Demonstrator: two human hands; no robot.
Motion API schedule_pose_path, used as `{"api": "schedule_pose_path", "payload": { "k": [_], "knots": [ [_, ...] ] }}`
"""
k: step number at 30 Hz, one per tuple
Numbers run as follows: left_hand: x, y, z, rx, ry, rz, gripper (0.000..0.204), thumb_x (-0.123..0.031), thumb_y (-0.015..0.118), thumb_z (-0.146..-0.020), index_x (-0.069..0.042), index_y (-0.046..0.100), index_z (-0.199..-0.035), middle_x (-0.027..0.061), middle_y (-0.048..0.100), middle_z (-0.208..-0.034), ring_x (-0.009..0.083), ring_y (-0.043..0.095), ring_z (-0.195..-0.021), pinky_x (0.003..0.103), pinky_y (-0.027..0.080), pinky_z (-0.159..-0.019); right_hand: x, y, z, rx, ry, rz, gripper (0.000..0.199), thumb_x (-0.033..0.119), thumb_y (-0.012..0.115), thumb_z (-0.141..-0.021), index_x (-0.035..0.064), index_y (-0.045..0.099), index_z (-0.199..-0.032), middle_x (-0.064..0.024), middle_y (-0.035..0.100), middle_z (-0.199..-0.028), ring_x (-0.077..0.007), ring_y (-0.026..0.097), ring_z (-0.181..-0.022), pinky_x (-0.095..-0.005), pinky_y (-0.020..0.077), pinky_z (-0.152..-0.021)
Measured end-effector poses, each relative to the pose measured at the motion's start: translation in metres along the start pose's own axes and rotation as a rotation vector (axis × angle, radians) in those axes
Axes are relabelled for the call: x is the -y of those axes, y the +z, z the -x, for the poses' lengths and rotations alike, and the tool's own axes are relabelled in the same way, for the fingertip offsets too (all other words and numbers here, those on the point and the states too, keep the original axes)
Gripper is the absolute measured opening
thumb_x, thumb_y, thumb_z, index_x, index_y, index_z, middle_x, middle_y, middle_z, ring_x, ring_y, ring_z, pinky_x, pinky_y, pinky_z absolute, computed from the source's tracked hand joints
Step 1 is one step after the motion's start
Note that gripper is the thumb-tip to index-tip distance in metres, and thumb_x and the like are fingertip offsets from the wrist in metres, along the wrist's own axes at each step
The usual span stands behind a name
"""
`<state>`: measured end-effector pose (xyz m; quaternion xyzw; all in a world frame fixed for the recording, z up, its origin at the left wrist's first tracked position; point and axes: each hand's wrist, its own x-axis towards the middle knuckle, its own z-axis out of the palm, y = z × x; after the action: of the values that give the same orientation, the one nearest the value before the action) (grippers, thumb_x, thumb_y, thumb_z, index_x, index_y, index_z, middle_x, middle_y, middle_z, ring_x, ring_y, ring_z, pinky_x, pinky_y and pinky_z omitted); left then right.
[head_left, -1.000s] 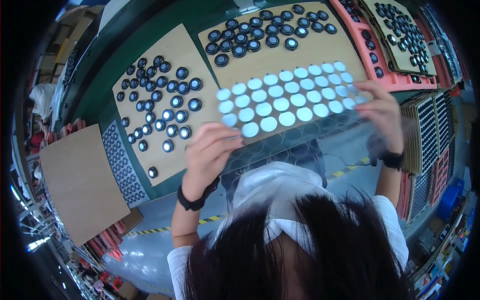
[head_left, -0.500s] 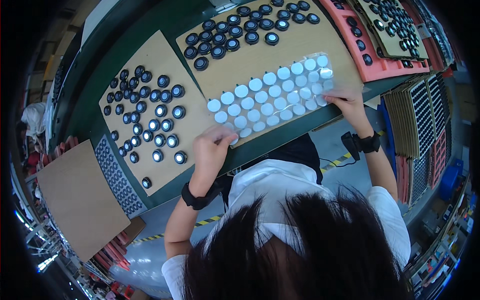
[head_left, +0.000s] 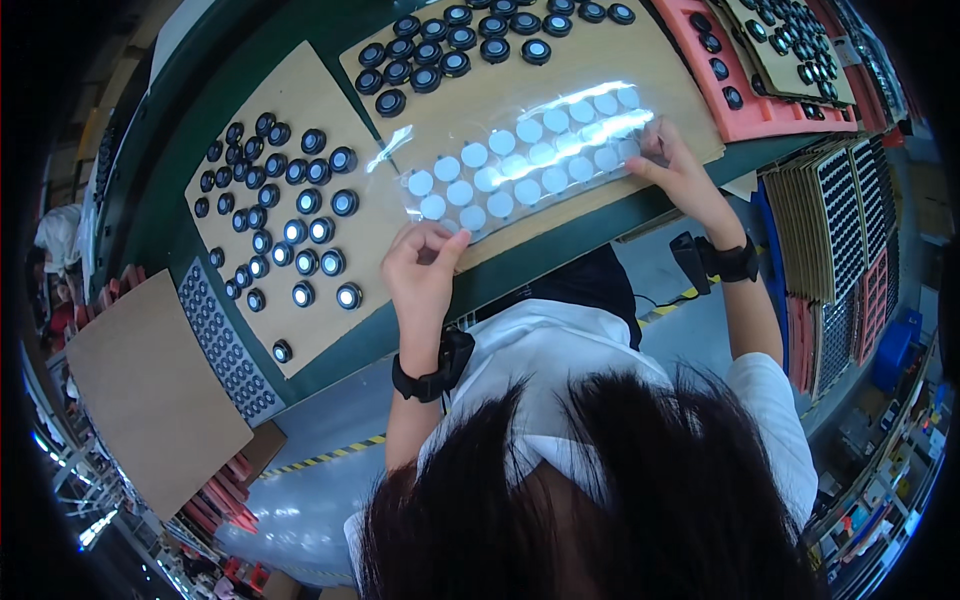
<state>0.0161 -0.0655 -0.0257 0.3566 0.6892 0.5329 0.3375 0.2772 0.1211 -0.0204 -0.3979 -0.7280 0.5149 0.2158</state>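
A clear plastic sheet with rows of round white stickers (head_left: 528, 192) stretches between my two hands above a brown board (head_left: 560, 85). My left hand (head_left: 422, 265) pinches its near left corner between thumb and fingers. My right hand (head_left: 675, 170) grips the right end the same way. Light glares across the sheet's far half. Behind it, several round black parts with pale centres (head_left: 461, 38) sit in rows on the board. To the left, a second brown board (head_left: 300, 90) carries more of these black parts (head_left: 309, 202).
A pink foam tray (head_left: 738, 145) with black parts stands at the far right, a loaded board on top. Stacked trays (head_left: 810, 230) rise beside the table on the right. On the left lie a grey dotted sheet (head_left: 225, 335) and a large brown cardboard sheet (head_left: 155, 385).
The sheet has lifted and tilted, now catching bright glare and showing fewer sticker rows. Both hands moved slightly up the picture with it, and the left forearm swung inward.
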Motion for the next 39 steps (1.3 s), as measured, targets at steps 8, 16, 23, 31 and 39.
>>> {"api": "schedule_pose_path", "payload": {
  "k": [8,16,23,31,39],
  "knots": [
    [-0.007,0.010,0.001,-0.124,0.053,-0.180,0.021,0.000,0.071,-0.068,0.005,0.050,-0.066,0.0039,0.051,-0.070,0.0114,0.050,-0.058,0.022,0.043,-0.053,0.007,0.010,-0.003,-0.118,0.025,0.282,0.040,0.033,0.066,-0.078,0.0020,0.041,-0.086,-0.0127,0.049,-0.071,-0.0207,0.047,-0.069,-0.0323,0.0417,-0.065],
    [-0.016,0.029,0.004,-0.409,0.240,-0.349,0.022,-0.002,0.073,-0.067,0.002,0.054,-0.078,0.0118,0.053,-0.095,0.0177,0.052,-0.071,0.026,0.044,-0.057,0.006,0.023,0.001,-0.247,0.011,0.451,0.043,0.023,0.075,-0.070,-0.0005,0.044,-0.089,-0.0176,0.052,-0.077,-0.0286,0.053,-0.070,-0.0344,0.0434,-0.063],
    [0.013,0.038,0.013,-0.071,0.694,-1.102,0.053,-0.017,0.070,-0.071,-0.005,0.047,-0.117,0.0181,0.031,-0.131,0.0365,0.034,-0.115,0.048,0.034,-0.089,0.002,0.030,0.000,-0.368,-0.065,0.361,0.055,0.021,0.078,-0.065,-0.0002,0.043,-0.102,-0.0153,0.051,-0.092,-0.0261,0.052,-0.078,-0.0346,0.0446,-0.066],
    [-0.008,0.071,0.033,0.216,0.535,-1.059,0.079,-0.060,0.063,-0.060,-0.028,0.044,-0.130,0.0155,0.021,-0.143,0.0533,0.011,-0.127,0.078,0.010,-0.084,0.021,0.049,0.020,-0.664,-0.491,0.924,0.068,0.016,0.073,-0.069,0.0018,0.039,-0.126,-0.0186,0.045,-0.121,-0.0346,0.047,-0.107,-0.0434,0.0301,-0.097],
    [-0.012,0.063,0.035,0.209,0.543,-1.060,0.073,-0.055,0.062,-0.066,-0.023,0.045,-0.130,0.0110,0.027,-0.142,0.0457,0.015,-0.130,0.071,0.011,-0.092,0.032,0.067,0.047,0.061,-0.481,0.934,0.055,0.030,0.057,-0.080,0.0108,0.041,-0.130,-0.0028,0.044,-0.133,-0.0165,0.040,-0.123,-0.0454,0.0215,-0.105]
  ]
}}
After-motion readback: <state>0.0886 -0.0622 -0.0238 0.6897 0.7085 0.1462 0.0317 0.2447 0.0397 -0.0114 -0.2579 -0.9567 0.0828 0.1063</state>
